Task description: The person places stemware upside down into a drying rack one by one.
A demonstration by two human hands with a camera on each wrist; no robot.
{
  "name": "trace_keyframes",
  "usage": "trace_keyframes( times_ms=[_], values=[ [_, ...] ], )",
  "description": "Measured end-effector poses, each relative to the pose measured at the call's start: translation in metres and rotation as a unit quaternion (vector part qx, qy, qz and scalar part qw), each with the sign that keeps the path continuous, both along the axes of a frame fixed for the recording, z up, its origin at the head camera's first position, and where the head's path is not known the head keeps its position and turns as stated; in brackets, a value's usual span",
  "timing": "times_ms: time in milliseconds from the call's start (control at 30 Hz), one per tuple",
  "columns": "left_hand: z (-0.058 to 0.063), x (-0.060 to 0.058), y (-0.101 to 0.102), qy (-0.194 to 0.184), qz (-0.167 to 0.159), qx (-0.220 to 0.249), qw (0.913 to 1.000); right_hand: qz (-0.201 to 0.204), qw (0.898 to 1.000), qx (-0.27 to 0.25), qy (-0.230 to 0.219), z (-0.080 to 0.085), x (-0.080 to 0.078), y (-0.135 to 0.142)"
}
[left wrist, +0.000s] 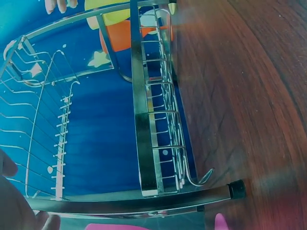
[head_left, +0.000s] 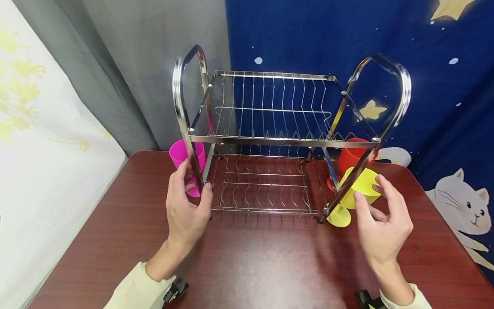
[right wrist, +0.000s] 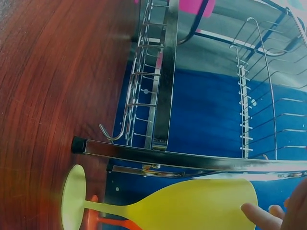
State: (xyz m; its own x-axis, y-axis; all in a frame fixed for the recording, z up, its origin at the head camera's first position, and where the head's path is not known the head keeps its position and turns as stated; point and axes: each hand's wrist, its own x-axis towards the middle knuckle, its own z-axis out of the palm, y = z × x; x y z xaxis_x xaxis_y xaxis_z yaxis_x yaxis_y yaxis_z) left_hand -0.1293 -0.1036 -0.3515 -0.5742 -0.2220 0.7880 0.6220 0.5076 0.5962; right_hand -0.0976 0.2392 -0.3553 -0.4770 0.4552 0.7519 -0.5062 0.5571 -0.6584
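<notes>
A two-tier chrome dish rack (head_left: pixel 283 141) stands on the table. My left hand (head_left: pixel 187 210) is at its left front upright, thumb to one side and fingers curled round the outer side. Just behind that upright stands a magenta goblet (head_left: pixel 178 152), partly covered by the fingers. At the rack's right side a yellow goblet (right wrist: pixel 201 203) stands upright on its round foot. My right hand (head_left: pixel 386 223) is at its bowl, fingers loosely spread, thumb overlapping the front and index fingertip right at the rim. Behind it a red goblet (head_left: pixel 349 155) is partly hidden.
The brown table (head_left: pixel 270 257) reaches forward to a blue curtain (head_left: pixel 301 38) and a grey curtain (head_left: pixel 154 64) close behind the rack. Tall curved handles (head_left: pixel 403 92) rise at both rack ends. A white cloth (head_left: pixel 46 150) hangs along the left.
</notes>
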Motion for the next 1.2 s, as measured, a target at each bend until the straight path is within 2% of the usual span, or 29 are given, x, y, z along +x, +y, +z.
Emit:
trace_keyframes(
  times_ms=[300, 667, 800, 1033, 1200],
  values=[
    [0.005, -0.002, -0.002, -0.023, 0.018, 0.004, 0.9996, -0.063, 0.995, -0.004, -0.071, 0.017, 0.006, -0.009],
    [0.004, -0.007, -0.009, -0.038, 0.063, -0.051, 0.996, -0.079, 0.987, 0.005, -0.138, 0.0, 0.0, 0.006],
    [0.005, -0.008, -0.01, -0.049, 0.071, -0.061, 0.9944, -0.082, 0.986, 0.017, -0.142, -0.006, -0.002, 0.011],
    [0.007, -0.009, -0.01, -0.038, 0.071, -0.056, 0.9952, -0.079, 0.985, 0.029, -0.149, -0.005, -0.002, 0.01],
    [0.006, -0.009, -0.011, -0.044, 0.072, -0.064, 0.9943, -0.078, 0.984, 0.038, -0.155, -0.006, -0.002, 0.01]
  ],
)
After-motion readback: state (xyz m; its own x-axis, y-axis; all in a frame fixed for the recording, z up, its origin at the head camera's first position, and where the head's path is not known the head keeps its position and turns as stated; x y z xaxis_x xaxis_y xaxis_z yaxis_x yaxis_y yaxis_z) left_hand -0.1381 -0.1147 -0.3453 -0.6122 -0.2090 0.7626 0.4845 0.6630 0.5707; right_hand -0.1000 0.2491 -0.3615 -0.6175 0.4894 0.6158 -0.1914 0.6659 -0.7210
